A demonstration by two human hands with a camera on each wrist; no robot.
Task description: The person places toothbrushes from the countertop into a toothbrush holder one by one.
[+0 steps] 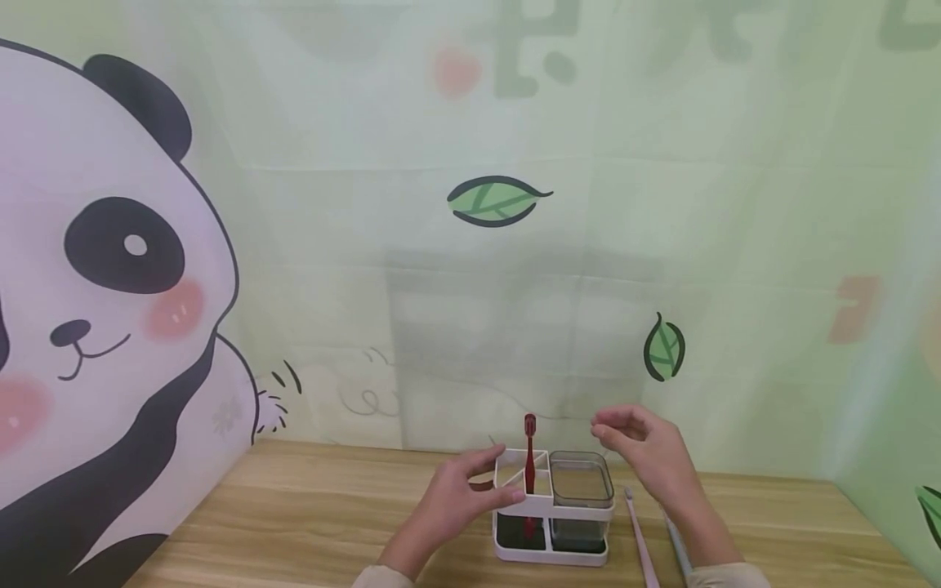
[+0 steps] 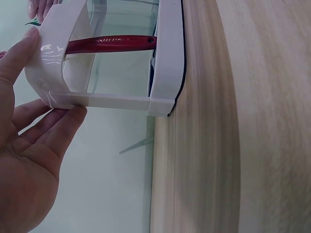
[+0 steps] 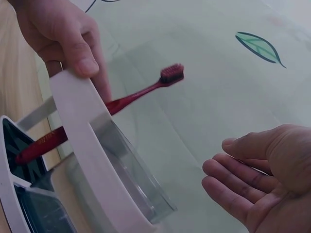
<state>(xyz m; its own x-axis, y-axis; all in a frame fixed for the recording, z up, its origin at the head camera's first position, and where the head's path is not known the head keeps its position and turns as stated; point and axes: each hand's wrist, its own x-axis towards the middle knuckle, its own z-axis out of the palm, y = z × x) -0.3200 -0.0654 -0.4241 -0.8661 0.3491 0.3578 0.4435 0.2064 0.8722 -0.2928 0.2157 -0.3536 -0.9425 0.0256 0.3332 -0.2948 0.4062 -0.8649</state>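
Observation:
A white toothbrush holder (image 1: 515,506) stands on the wooden table, its top divided into compartments at the left. A red toothbrush (image 1: 530,469) stands in one of them, bristles up; its lower end reaches the dark base. In the holder's right half sits a clear grey cup (image 1: 577,532). My left hand (image 1: 457,496) grips the upper band at its left end; in the left wrist view the thumb lies on the front and the fingers against the side. To the right of the holder, my right hand (image 3: 262,179) hovers above the table with loosely curled fingers, holding nothing.
Right of the holder, a pink toothbrush (image 1: 641,539) lies on the wooden table (image 1: 323,506). Beside it is a grey-blue one (image 1: 678,547), partly hidden by my right wrist. Behind the table hangs a pale green cloth (image 1: 323,245) printed with a panda and leaves.

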